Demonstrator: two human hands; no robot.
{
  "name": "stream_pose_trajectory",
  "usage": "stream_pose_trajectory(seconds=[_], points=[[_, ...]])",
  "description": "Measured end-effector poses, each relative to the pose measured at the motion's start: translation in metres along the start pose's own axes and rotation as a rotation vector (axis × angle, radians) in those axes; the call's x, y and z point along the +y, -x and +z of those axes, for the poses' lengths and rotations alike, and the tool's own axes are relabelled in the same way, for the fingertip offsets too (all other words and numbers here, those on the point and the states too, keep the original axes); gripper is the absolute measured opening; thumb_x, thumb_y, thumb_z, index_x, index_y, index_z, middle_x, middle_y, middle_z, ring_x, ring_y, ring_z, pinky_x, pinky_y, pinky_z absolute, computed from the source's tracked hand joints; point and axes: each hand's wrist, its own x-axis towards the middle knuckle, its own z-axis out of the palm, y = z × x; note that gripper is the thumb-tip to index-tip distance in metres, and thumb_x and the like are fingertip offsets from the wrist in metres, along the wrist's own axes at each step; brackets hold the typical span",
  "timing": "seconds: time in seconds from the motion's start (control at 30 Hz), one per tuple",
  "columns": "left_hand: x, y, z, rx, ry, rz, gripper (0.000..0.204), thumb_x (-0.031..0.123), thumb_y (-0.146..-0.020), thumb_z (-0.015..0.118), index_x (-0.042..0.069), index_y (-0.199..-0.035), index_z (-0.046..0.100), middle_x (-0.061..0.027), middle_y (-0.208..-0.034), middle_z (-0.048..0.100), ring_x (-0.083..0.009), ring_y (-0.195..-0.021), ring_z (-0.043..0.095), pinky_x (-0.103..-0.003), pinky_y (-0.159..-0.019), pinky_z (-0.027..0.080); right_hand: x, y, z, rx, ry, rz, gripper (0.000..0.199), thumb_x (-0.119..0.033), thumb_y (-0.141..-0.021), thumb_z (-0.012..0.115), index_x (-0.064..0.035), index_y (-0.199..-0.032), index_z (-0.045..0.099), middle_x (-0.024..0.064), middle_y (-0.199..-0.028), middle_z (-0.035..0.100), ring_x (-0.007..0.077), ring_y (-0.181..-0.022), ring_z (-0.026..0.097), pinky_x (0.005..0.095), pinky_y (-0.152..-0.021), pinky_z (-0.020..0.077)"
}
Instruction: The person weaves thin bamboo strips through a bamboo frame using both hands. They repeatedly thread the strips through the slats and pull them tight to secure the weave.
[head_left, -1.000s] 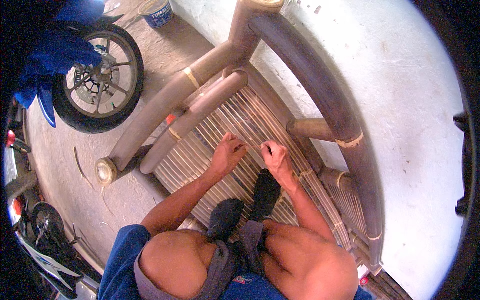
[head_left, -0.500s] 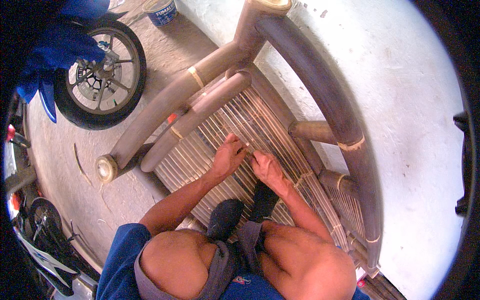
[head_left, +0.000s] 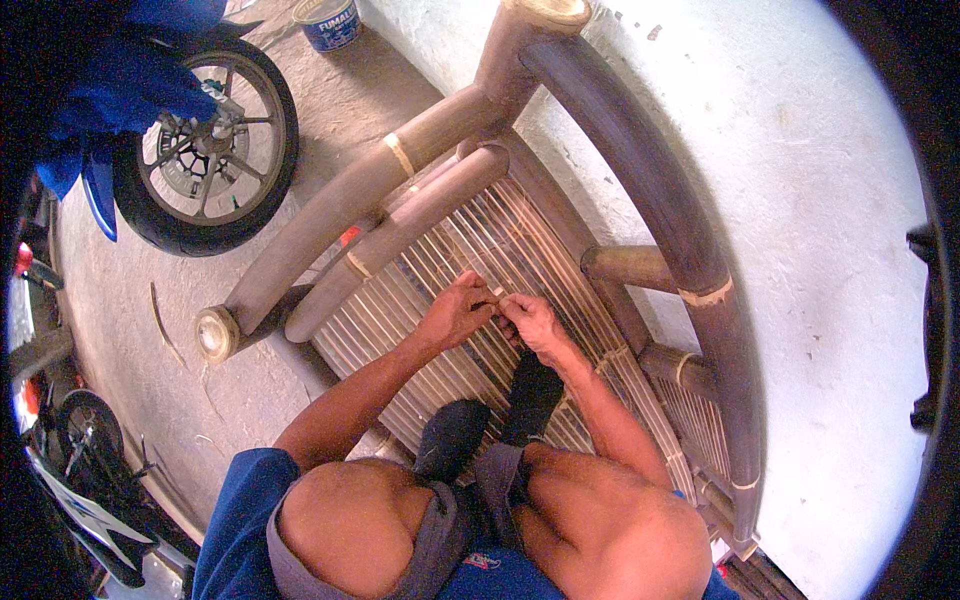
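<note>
In the head view, the left hand [head_left: 462, 312] and right hand [head_left: 532, 324] pinch narrowly, fingertips together at the clock's centre; I cannot tell what they hold. Beneath, a bamboo-slat seat [head_left: 395, 305] stretches toward twelve; a motorcycle wheel [head_left: 211, 145] stands at ten.

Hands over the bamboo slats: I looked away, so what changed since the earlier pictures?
The right hand moved left, closing the gap to the left hand; anything pinched between them is too small to identify. The left hand and dark-covered feet barely moved.
</note>
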Motion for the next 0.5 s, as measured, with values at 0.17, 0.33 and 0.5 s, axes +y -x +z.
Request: stream_pose_trajectory(seconds=[0.17, 0.33, 0.5], points=[[-0.004, 0.000, 0.001, -0.016, -0.014, -0.005, 0.022, 0.022, -0.089, 0.063, 0.002, -0.096, 0.069, -0.0144, -0.094, 0.060, -0.0330, -0.094, 0.057, -0.042, -0.084, 0.048, -0.009, 0.003, -0.001, 0.053, 0.298, -0.218, 0.029, -0.028, -0.095, 0.057, -0.0009, -0.091, 0.066, 0.0159, -0.070, 0.063, 0.0222, -0.059, 0.057, 0.0369, -0.057, 0.0467], [-0.004, -0.001, 0.006, -0.022, -0.106, -0.013, 0.020, 0.020, -0.088, 0.061, 0.003, -0.096, 0.068, -0.0158, -0.092, 0.061, -0.0352, -0.095, 0.056, -0.044, -0.084, 0.048, -0.033, 0.013, -0.002, 0.131, 0.718, -0.416, 0.022, -0.021, -0.093, 0.058, 0.0002, -0.084, 0.060, 0.0239, -0.076, 0.062, 0.0410, -0.066, 0.060, 0.0478, -0.061, 0.0482], [-0.001, 0.001, 0.010, -0.025, -0.145, -0.065, 0.020, 0.019, -0.087, 0.060, 0.004, -0.097, 0.067, -0.0161, -0.093, 0.061, -0.0354, -0.097, 0.055, -0.045, -0.084, 0.048, -0.043, 0.017, 0.003, 0.187, 0.938, -0.432, 0.020, -0.017, -0.091, 0.057, 0.0015, -0.084, 0.058, 0.0274, -0.081, 0.063, 0.0470, -0.078, 0.062, 0.0533, -0.065, 0.0482]])
